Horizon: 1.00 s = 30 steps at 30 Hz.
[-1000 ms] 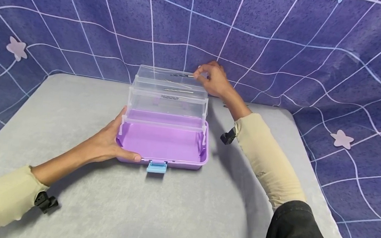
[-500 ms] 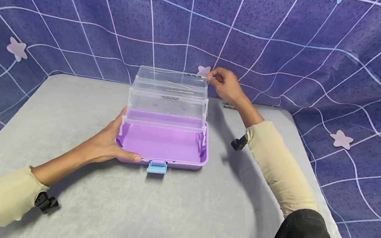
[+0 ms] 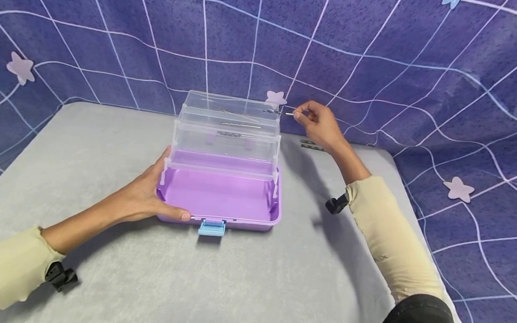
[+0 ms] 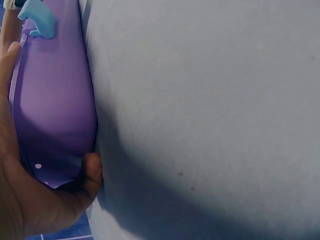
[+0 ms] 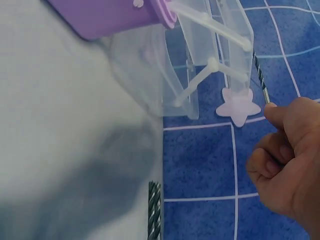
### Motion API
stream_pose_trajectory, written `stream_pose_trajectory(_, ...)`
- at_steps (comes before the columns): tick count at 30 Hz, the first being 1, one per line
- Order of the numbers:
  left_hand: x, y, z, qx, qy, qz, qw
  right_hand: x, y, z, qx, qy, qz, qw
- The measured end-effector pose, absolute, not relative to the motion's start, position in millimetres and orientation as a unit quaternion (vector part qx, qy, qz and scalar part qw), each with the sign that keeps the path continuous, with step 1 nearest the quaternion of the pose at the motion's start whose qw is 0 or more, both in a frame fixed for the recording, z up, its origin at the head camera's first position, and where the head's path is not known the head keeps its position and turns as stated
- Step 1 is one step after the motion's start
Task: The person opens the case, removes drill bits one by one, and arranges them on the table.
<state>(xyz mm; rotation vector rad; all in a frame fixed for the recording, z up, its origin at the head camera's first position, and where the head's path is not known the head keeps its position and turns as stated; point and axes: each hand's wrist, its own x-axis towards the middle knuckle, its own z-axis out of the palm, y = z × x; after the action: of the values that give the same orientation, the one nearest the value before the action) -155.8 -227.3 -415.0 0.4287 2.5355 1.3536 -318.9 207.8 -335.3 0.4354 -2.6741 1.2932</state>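
A purple box [image 3: 254,225] with clear stepped trays [image 3: 223,148] and a light blue latch [image 3: 212,228] stands unfolded on the table. My left hand [image 3: 148,199] grips its left front corner, thumb along the front rim; the left wrist view has the fingers curled round the purple wall [image 4: 57,95]. At the top tray's right end, my right hand [image 3: 321,125] pinches a dark, spiral-fluted drill bit [image 3: 273,111] by its shiny shank. Its fluted tip points left and overlaps the tray. Several thinner bits, among them a pale drill bit [image 3: 240,125], lie in the trays.
More dark drill bits [image 3: 312,147] lie at the table's back edge, right of the box and below my right hand. A blue patterned cloth [image 3: 231,39] hangs right behind the grey table [image 3: 231,289].
My right hand has drawn the drill bit rightward and slightly toward me, from over the top tray to its right end. The left hand holds the box as before.
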Motion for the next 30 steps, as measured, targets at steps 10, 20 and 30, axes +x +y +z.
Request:
stream_pose_trajectory(10, -156.6, -226.0, -412.6, 0.152, 0.865, 0.465, 0.113, -310.8, 235.3, -335.8, 0.127, -0.889, 0.434, 0.075)
stream_pose_trajectory(20, -154.1, -226.3, -416.5, 0.167, 0.855, 0.48, 0.103, -305.2, 257.5, -341.8, 0.102, -0.889, 0.44, 0.071)
stream_pose_trajectory(30, -156.4, -226.5, -414.6, 0.159, 0.859, 0.475, 0.109, -298.3, 282.2, -349.2, 0.076, -0.894, 0.436, 0.075)
